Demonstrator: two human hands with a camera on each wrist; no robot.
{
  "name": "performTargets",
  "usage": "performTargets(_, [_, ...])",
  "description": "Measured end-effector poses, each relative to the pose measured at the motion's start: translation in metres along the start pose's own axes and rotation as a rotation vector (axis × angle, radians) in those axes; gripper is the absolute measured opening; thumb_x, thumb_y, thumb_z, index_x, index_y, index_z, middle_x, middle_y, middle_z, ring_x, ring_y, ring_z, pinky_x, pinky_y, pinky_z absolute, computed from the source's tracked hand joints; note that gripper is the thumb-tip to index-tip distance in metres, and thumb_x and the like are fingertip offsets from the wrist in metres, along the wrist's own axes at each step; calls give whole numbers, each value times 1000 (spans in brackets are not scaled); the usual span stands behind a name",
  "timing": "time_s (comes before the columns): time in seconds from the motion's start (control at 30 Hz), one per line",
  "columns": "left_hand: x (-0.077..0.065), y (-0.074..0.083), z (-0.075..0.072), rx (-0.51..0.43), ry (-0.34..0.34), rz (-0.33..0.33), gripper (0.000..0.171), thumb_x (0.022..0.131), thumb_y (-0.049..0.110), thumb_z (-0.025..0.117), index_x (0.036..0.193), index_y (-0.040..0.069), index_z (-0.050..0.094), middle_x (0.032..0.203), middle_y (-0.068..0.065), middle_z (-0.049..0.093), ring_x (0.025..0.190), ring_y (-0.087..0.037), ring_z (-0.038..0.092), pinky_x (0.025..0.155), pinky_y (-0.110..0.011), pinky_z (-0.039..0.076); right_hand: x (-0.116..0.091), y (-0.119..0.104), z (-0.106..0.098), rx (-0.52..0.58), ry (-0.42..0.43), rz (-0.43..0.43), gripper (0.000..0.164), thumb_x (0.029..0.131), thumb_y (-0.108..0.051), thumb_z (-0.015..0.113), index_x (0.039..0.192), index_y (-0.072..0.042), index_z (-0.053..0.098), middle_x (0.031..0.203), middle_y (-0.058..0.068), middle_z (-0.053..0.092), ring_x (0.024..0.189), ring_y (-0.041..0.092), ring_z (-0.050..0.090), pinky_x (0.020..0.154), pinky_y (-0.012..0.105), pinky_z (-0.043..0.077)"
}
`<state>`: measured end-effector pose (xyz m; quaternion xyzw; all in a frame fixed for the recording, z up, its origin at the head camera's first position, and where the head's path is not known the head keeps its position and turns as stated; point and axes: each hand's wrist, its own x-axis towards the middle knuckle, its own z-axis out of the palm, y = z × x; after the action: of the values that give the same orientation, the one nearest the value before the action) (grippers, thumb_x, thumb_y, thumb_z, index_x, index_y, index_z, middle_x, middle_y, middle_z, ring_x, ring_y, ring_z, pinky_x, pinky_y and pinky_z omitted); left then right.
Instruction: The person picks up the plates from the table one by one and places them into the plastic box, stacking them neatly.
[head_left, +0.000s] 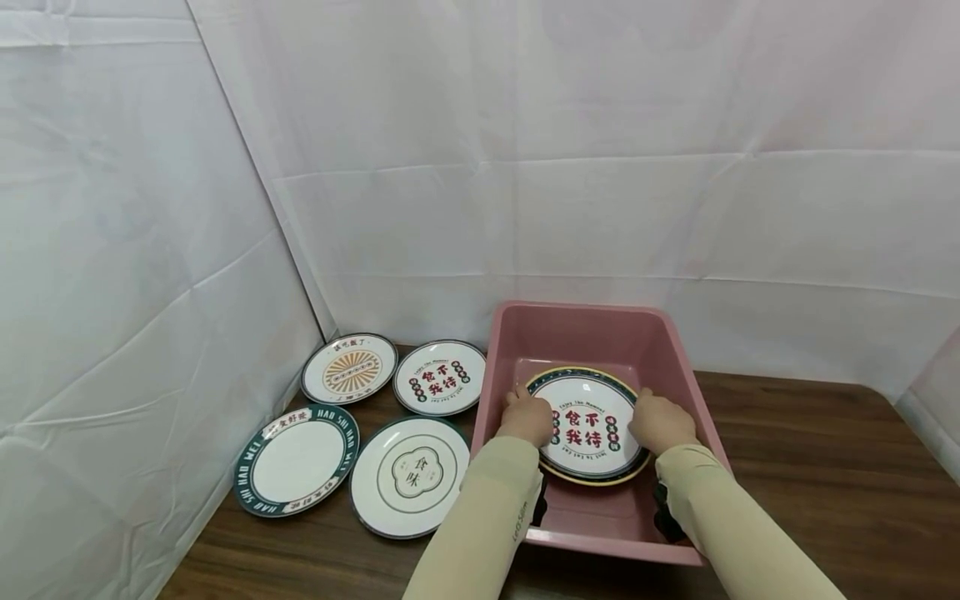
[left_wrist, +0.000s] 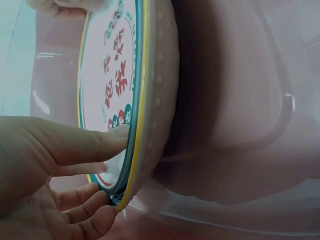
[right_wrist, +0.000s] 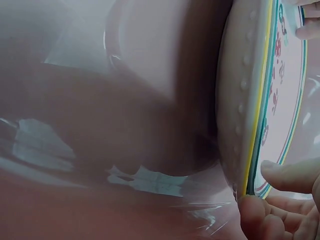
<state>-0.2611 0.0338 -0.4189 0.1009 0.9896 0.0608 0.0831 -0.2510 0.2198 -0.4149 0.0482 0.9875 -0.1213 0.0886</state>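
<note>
Pale sleeves [head_left: 474,517] are lying nearest the camera, crossing the near side of a pink tub [head_left: 588,327]. It is standing on the desk [head_left: 810,467], right of a medallion plate [head_left: 411,477] and three plates [head_left: 296,462] that are occupying the back-left corner and left edge. Inside the tub, a red-lettered plate [head_left: 587,427] is seemingly nesting on a yellow-rimmed dish [left_wrist: 162,75]. The left hand [head_left: 527,417] and right hand [head_left: 663,421] are pinching opposite sides of this stack, thumbs pressing the face, fingers curling at the rim.

Glazed rims could be slipping if one side is rising faster, and a grip catching mainly the upper piece could be letting the lower one drop. Knuckles or rim could be striking the tub walls, and the left sleeve could be nudging the medallion plate.

Both wrist views are revealing the dish's deep, bumpy side and the shadow under it, which the head view is hiding; whether its base is touching the tub floor, I cannot tell. Only the head view is showing the desk's plates.
</note>
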Motion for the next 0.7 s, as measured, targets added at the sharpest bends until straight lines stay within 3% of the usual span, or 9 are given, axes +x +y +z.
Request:
performTargets(0.27, [1,-1,-2,-72,1,-26,18,78,16,73,90,4,67,101,-15,44,89,-26,36,63,-30,40,-1,-2,-1,7,3,-3,46,87,-7,52,123,18,40,94,26,56,79,32,54,69,47,46])
performTargets(0.4, [2,-5,-13,-112,52,-16,24,80,26,72,89,4,67,108,-16,45,96,-26,38,70,-32,44,0,0,-2,104,-23,-16,40,88,-8,54,118,15,43,83,20,56,65,26,56,56,38,47])
performTargets(0.47, [2,-9,-30,-141,87,6,34,82,33,70,100,4,66,116,-17,44,105,-28,38,80,-35,44,-1,1,-9,200,-51,-34,41,89,-10,55,119,14,42,81,18,56,56,22,56,49,33,46])
performTargets(0.57, [-5,-24,-72,-239,142,40,53,83,40,66,122,5,57,134,-21,36,122,-32,34,95,-41,39,-6,6,-33,373,-87,-90,47,90,-13,56,124,12,37,80,21,57,49,19,56,45,31,47])
performTargets(0.7, [-27,-61,-131,-385,199,20,64,88,41,60,140,11,40,143,-19,30,129,-34,30,99,-48,34,-28,20,-80,492,-67,-192,54,93,-21,53,131,10,31,85,22,55,51,20,56,49,35,49])
